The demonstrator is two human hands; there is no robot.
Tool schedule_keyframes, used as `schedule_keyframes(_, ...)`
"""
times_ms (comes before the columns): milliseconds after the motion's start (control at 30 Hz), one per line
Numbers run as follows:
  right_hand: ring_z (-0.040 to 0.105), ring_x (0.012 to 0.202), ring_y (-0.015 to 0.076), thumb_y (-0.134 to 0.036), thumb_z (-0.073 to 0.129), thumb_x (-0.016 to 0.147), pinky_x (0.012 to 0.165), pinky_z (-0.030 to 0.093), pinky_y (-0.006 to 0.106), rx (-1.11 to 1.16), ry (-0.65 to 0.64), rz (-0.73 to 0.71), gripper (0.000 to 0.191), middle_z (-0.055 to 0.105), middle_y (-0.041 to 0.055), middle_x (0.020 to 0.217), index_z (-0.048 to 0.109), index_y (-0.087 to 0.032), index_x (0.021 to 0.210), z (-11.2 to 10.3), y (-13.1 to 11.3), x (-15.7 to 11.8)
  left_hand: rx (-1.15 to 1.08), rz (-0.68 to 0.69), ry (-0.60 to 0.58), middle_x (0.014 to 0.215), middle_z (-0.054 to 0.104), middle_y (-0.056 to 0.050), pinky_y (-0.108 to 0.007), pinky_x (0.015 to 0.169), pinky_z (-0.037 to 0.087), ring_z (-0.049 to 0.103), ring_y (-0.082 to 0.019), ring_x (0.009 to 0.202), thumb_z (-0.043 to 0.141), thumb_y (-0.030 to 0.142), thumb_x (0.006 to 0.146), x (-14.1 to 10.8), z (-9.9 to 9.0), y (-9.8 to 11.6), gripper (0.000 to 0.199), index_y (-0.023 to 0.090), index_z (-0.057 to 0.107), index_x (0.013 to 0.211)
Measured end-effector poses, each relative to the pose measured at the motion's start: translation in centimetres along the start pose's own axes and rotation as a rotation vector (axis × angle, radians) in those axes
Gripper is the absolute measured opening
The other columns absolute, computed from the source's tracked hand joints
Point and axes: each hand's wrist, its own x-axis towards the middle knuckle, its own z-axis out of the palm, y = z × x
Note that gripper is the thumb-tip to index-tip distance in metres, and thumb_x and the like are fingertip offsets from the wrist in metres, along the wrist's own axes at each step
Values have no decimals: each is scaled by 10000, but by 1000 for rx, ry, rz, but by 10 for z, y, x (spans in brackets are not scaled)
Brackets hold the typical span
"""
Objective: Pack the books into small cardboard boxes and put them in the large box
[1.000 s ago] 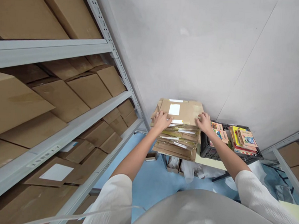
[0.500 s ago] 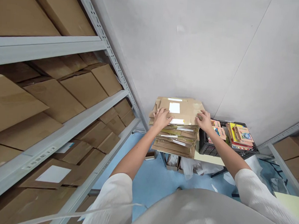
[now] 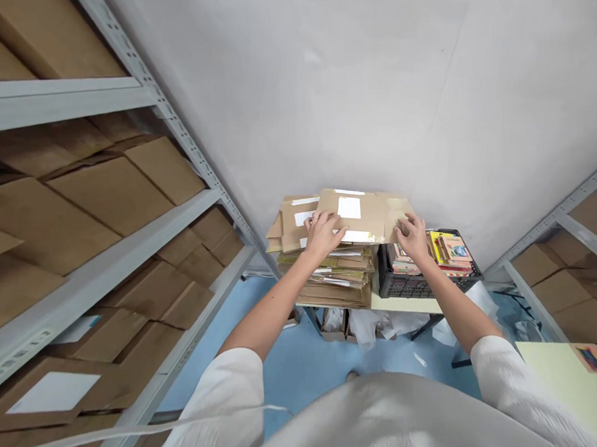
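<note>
Holding the top carton (image 3: 373, 217) was the work of both hands: the left hand (image 3: 322, 237) had its fingers over the near left corner, and the right hand (image 3: 412, 236) had its fingers and thumb closed at the right edge. Each grip seemed to be on the card, though the fingers underneath could not be seen. The carton was flat, its white label (image 3: 349, 207) facing up, out of line with the pile (image 3: 335, 293) and reaching right towards the crate (image 3: 402, 286). Its left part lay over the pile; whether they touched could not be told. By the look of it, one carton was parted from the rest but not yet clear, and many more flat ones remained stacked below, at the left of the bench (image 3: 389, 302). The books (image 3: 452, 251) sat in the crate, just right of the pile, untouched.
</note>
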Motion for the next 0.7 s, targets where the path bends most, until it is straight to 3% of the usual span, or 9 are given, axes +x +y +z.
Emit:
schedule_keyframes(167,540,1321,380,-407,576,998,1197,443,646,-83,68,88,384,604,157,1496,757,-244,1296,-69,39,-39,-29,108,-37,1530,611,-108,-564,1210,297,418,-394,1467,598,481,1032,1,13,77,426,308,710,1405)
schedule_keyframes(300,545,1307,369,-397,561,1008,1183,465,610,-183,126,175,362,604,167,1475,767,-235,1257,-137,78,-92,-79,228,-76,1550,601,-101,-542,1195,331,448,-373,1449,591,469,1037,-6,38,155,394,291,719,1364)
schedule_keyframes(533,555,1276,359,-388,575,1008,1168,465,598,-351,189,350,321,618,180,1432,779,-224,1194,-271,145,-216,-171,475,-245,1568,576,-113,-521,1192,369,454,-359,1458,576,426,1046,-43,96,314,363,274,705,1350)
schedule_keyframes(700,567,1260,363,-394,581,999,1129,495,612,-471,227,524,321,638,169,1398,784,-233,1188,-349,174,-318,-227,634,-381,1558,576,-110,-516,1186,388,468,-359,1455,585,416,1043,-86,146,420,348,283,708,1340)
